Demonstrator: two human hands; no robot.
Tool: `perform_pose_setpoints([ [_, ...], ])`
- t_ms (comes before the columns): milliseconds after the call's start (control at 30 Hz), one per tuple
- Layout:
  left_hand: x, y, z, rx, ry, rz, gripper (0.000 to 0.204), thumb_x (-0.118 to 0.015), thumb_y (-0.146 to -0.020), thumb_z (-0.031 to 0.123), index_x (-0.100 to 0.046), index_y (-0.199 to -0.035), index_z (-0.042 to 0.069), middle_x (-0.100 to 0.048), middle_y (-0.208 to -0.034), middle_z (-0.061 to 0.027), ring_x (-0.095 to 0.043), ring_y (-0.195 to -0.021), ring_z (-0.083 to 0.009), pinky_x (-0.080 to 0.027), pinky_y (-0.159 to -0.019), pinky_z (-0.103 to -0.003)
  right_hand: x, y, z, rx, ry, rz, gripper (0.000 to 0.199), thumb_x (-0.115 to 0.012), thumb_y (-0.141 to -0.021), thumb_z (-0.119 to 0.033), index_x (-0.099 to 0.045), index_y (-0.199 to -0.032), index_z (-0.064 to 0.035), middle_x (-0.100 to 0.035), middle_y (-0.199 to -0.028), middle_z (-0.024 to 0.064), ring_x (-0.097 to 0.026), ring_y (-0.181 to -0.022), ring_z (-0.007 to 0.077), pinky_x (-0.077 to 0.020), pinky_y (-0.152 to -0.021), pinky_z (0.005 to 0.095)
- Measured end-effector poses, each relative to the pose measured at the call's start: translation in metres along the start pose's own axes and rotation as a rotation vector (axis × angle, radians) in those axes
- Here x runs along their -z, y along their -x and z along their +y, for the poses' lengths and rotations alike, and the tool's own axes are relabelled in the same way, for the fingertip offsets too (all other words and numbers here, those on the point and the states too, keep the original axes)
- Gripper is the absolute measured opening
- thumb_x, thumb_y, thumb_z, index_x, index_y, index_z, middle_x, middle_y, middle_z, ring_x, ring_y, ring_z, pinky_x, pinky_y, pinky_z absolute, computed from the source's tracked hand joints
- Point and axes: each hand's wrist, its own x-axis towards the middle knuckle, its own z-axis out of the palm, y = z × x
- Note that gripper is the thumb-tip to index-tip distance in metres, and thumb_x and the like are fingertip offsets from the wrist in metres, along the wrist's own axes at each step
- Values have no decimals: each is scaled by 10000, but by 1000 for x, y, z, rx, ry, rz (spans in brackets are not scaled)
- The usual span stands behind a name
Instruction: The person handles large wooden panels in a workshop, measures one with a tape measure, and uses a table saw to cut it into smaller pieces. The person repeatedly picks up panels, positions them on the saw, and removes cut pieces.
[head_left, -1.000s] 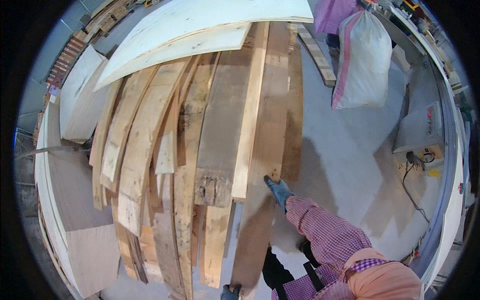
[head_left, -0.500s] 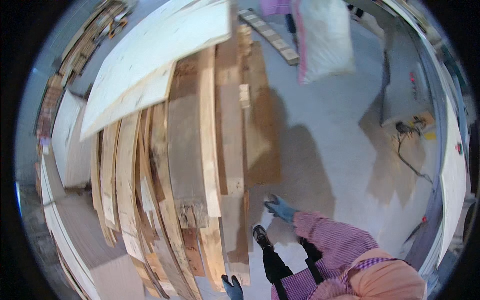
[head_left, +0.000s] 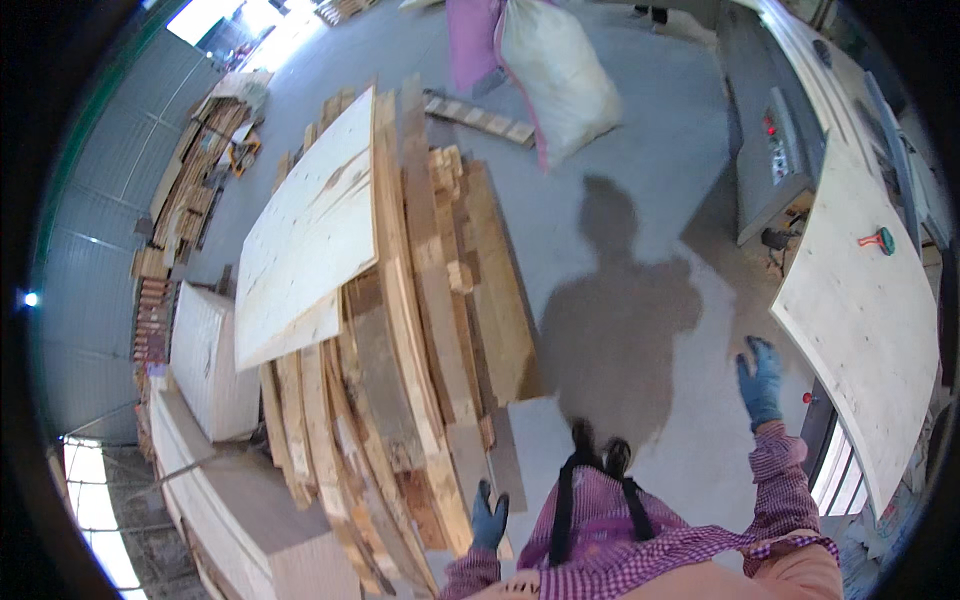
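My left hand, in a blue-grey work glove, hangs beside the near end of a pile of wooden planks. It holds nothing, and its fingers are apart. Out to the right, my gloved right hand is raised with fingers spread, also holding nothing. Nearest to it is a large pale plywood sheet on the machine side, with a gap between hand and sheet. A small green and red tool lies on that sheet. Another pale plywood sheet rests on top of the plank pile.
A stuffed white sack stands ahead on the grey floor, near a flat slatted strip. At right is a grey machine cabinet with a cable at its foot. Stacked boards and more timber line the left.
The view has swung and I stand more upright. My right hand has moved away from the planks, out toward the plywood sheet at right. My left hand stays beside the plank pile.
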Motion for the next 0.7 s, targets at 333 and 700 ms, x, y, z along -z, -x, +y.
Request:
perform_pose_setpoints([
  [333,-22,-101,29,386,288,-44,474,-645,-863,354,-533,-1212,53,-555,-806,5,-483,-660,-95,-406,-586,-252,41,-10,26,-289,-60,-113,371,-614,-855,-86,-545,-1215,-28,-559,-1225,139,-522,-1143,287,-401,-984,378],
  [700,-56,-267,155,293,470,-183,307,-531,-940,181,-537,-1185,-4,-625,-1045,-118,-630,-868,-203,-515,-768,-293,3,-44,26,-1343,-1507,113,863,-547,-860,-584,-203,-1454,-62,-306,-1476,133,-370,-1314,306,-305,-1067,440],
])
